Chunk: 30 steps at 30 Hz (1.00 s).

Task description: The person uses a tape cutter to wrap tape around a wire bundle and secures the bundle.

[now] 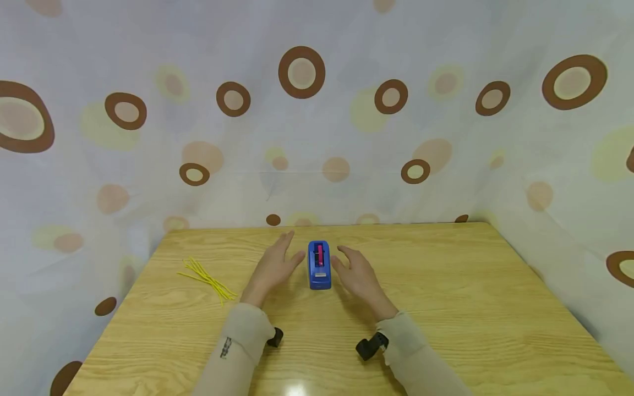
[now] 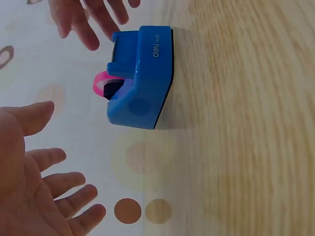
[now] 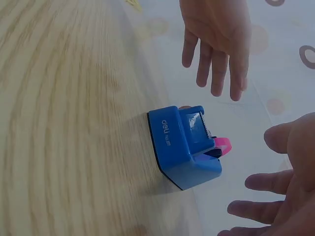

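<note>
Left hand [image 1: 271, 268] and right hand [image 1: 360, 278] flank the tape dispenser [image 1: 320, 279], fingers apart; even pressure from both sides should steady it.

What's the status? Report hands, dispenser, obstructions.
Left hand, right hand: both open, holding nothing. Tape dispenser upright on table between them. No obstruction seen; yellow strands lie left.

left sleeve [image 1: 239, 360]: cream, dark print [image 1: 225, 347] | right sleeve [image 1: 418, 355]: cream | wrist cameras [image 1: 367, 348]: black, rounded
</note>
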Motion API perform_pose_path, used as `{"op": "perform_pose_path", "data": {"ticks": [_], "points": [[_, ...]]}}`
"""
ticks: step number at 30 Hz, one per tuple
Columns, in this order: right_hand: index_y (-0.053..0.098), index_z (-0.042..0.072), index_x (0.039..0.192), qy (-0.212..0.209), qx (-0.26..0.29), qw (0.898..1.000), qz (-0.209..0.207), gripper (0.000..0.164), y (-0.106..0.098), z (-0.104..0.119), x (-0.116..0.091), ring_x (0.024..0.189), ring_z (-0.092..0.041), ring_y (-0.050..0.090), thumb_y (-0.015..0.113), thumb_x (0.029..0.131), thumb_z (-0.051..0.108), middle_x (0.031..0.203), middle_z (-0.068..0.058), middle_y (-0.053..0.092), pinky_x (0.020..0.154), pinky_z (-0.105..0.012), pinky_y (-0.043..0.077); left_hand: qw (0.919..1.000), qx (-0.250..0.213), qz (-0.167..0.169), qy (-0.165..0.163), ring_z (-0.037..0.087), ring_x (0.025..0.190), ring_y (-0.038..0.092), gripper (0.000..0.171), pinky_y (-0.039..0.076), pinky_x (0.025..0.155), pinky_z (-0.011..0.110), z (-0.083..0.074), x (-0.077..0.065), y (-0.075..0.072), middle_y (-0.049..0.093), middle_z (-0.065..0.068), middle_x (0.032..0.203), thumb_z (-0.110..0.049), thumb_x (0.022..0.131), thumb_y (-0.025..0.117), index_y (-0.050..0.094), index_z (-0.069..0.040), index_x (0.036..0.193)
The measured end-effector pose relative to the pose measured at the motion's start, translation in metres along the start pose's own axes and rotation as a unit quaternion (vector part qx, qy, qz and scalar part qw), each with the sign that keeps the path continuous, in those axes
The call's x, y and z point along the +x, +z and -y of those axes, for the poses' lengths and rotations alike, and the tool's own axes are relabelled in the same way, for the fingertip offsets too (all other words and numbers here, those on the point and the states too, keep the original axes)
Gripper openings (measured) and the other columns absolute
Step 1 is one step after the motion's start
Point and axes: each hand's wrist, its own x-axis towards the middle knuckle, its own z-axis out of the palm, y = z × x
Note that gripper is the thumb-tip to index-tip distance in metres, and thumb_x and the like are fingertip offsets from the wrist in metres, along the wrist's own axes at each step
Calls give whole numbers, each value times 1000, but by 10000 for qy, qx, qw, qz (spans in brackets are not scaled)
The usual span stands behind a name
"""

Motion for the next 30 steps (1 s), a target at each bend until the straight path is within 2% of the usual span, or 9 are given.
{"op": "perform_pose_path", "data": {"ticks": [3,6,9,13,18,22,26,30], "points": [[57,-2,134,121,139,9998,-85,45,4,2,0,126,-39,50,57,101,28,133,-22,56,104,-55,38,9996,-237,73,111,33,146,22,65,21,115,49,3,6,3,25,17,159,-34,102,55,28,-9,156],[63,-3,125,256,305,9992,-85,38,7,4,-2,111,-34,57,60,100,26,119,-18,63,96,-51,45,9990,-356,153,208,33,146,22,63,20,116,49,6,10,7,26,18,158,-29,103,55,30,-7,155],[67,-2,116,279,363,9989,-55,32,10,6,-3,95,-26,59,62,99,25,105,-12,65,84,-43,50,9983,-468,248,236,34,146,23,61,20,116,50,7,12,11,26,18,158,-27,103,56,30,-7,155],[70,-3,104,112,395,9991,-67,28,15,5,-3,80,-19,57,64,98,23,90,-7,66,71,-35,50,9971,-583,353,334,34,145,24,61,21,115,50,7,14,15,27,16,158,-26,102,57,31,-10,155],[71,-2,100,426,811,9957,133,27,20,2,-2,77,-19,56,65,97,24,85,-5,64,65,-31,47,9952,-646,463,563,33,145,26,62,23,115,48,9,19,21,29,14,158,-26,102,58,31,-10,155],[71,-1,101,701,1143,9906,263,23,24,0,0,80,-20,57,66,96,21,87,-7,64,67,-30,48,9932,-835,495,637,32,145,25,60,22,115,48,12,23,25,28,14,158,-23,102,57,32,-9,155],[72,-2,101,721,1347,9877,319,20,28,-1,1,80,-18,58,66,96,17,87,-6,65,68,-29,50,9917,-931,578,675,31,146,23,59,21,116,47,14,26,29,27,15,159,-21,102,56,31,-7,154],[74,-1,98,715,1396,9873,249,18,31,-2,0,77,-17,57,68,95,15,85,-6,65,66,-28,49,9871,-1277,757,599,29,147,21,59,24,115,48,14,27,32,24,13,160,-19,103,54,29,-7,155]]}}
